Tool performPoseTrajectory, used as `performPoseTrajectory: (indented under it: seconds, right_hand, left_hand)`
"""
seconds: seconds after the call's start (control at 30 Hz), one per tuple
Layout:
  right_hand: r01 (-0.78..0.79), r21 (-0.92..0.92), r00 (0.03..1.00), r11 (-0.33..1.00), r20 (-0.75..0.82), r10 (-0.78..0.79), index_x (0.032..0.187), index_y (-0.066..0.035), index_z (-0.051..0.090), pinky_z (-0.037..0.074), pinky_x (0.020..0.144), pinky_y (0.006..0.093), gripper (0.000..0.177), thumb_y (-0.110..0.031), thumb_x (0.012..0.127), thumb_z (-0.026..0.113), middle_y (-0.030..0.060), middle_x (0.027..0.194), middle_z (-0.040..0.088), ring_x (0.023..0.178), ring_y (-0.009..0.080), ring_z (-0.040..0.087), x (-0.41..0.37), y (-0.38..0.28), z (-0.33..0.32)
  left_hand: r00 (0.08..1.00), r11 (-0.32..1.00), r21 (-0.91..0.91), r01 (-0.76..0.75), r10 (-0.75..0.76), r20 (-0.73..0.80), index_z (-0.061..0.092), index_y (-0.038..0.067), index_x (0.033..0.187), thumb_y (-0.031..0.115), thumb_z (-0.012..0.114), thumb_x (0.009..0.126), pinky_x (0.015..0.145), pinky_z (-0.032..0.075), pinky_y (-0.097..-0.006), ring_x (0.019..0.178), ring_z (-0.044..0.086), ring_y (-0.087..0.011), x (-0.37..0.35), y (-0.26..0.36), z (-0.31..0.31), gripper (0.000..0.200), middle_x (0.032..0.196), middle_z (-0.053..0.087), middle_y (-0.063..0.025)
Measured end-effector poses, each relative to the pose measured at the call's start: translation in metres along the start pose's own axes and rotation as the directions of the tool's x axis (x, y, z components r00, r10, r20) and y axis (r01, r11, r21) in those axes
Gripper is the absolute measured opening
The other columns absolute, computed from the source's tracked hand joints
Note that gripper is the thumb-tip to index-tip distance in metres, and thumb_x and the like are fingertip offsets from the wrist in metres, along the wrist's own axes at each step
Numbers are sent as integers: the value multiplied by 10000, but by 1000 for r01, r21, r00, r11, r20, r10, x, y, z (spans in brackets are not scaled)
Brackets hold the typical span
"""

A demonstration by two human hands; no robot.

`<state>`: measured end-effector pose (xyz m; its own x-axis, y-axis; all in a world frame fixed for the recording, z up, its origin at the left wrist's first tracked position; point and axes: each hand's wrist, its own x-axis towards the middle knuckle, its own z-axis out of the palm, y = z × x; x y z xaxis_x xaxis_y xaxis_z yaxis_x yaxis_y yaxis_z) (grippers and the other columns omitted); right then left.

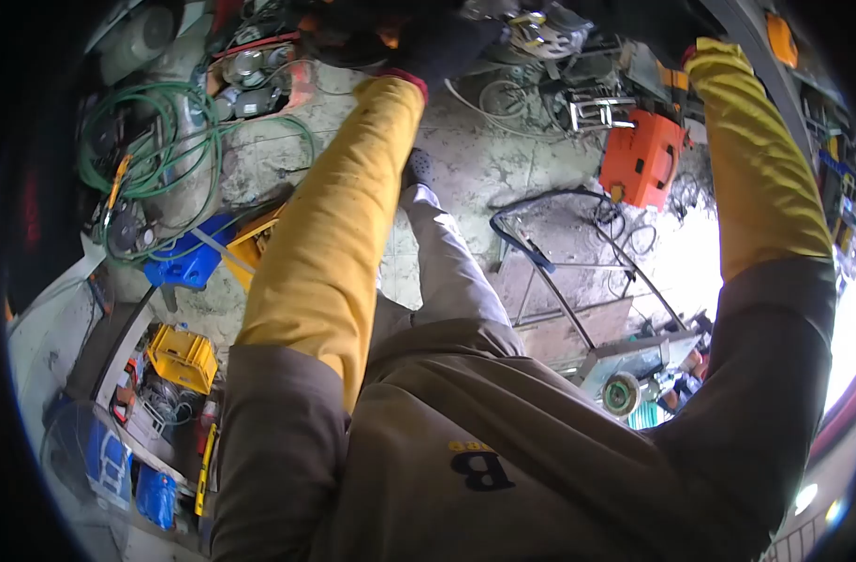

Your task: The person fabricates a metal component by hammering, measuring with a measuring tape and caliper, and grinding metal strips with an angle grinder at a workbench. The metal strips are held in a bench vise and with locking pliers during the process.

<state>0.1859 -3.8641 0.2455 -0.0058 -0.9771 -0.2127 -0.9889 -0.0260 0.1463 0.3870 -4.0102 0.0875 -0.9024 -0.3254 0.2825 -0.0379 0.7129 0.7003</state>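
Both my arms reach forward in yellow sleeves. My left hand (444,45), in a dark glove, is at the top of the view, beside a tangle of metal parts (550,36). Its fingers blend into the dark there, so what it holds, if anything, cannot be made out. My right hand (667,26), also dark-gloved, is at the upper right, near a grey metal beam (765,75). Shadow hides its fingers too. Below it on the floor stands an orange case (642,159) with a black handle.
A coiled green hose (170,140) lies at the left, above a blue plastic piece (189,258). Further down sits a yellow crate (183,358). A metal-tube frame (564,295) lies at the right, near a grinder-like wheel (621,394). Cables cover parts of the dirty tiled floor (353,108).
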Motion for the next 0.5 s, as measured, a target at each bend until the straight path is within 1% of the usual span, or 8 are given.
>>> performPoseTrajectory:
  seconds: [0.03,0.07,0.13,0.17,0.2,0.3,0.37,0.5]
  right_hand:
    - [29,17,999,999,-36,-28,1174,-80,637,519,686,512,404,-359,884,663,183,812,648,703,400,647,4,3,5]
    - [-177,322,981,930,-21,194,1193,-83,645,518,695,515,446,-393,877,694,192,860,675,734,360,672,5,-5,6]
    - [-183,415,944,891,-179,278,1144,-62,685,541,774,486,358,-312,888,676,188,960,714,864,341,700,-1,18,61]
    - [-67,186,908,980,-396,137,1076,-37,718,565,844,453,249,-197,907,627,173,1012,727,962,362,703,-5,44,108]
    - [-236,100,948,967,-197,251,1141,-34,712,535,927,417,290,-216,929,635,190,1102,722,1032,359,688,-5,29,90]
    - [-288,229,908,930,-244,341,1098,-84,722,547,779,454,311,-331,985,570,172,993,726,905,363,695,-6,39,108]
    - [-303,-44,930,952,-234,285,1152,-99,706,551,783,452,284,-272,985,555,166,1001,727,912,357,700,-3,36,105]
    - [-262,-98,948,960,-214,237,1219,-79,668,544,826,434,315,-261,998,537,161,1068,708,958,335,688,0,44,109]
  left_hand:
    - [986,985,91,-146,138,92,712,109,1139,361,777,810,888,530,-453,960,715,-312,-2,-14,12,419,1036,718,-230]
    - [945,941,156,-301,272,181,714,134,1176,379,796,791,933,512,-463,970,720,-297,-3,-19,15,463,1044,720,-236]
    - [929,869,421,-259,104,356,721,171,1213,404,815,768,1005,478,-479,983,726,-275,1,-17,18,511,1054,725,-233]
    - [982,998,-36,43,-36,184,711,147,1185,379,749,815,970,508,-435,1000,710,-282,0,10,-7,438,1059,735,-183]
    - [966,818,-519,248,-249,69,702,122,1157,354,683,863,935,537,-391,1017,694,-290,-1,25,-19,375,1065,744,-132]
    - [957,931,-260,256,-282,-69,677,72,1153,352,718,776,906,539,-423,1012,678,-335,1,18,0,471,1061,709,-187]
    - [945,947,-194,257,-288,-155,684,45,1116,295,716,743,894,545,-437,996,676,-361,0,18,9,450,1047,701,-203]
    - [906,854,-366,370,-419,-63,665,28,1115,277,731,722,891,556,-444,1004,681,-366,1,19,22,470,1032,698,-225]
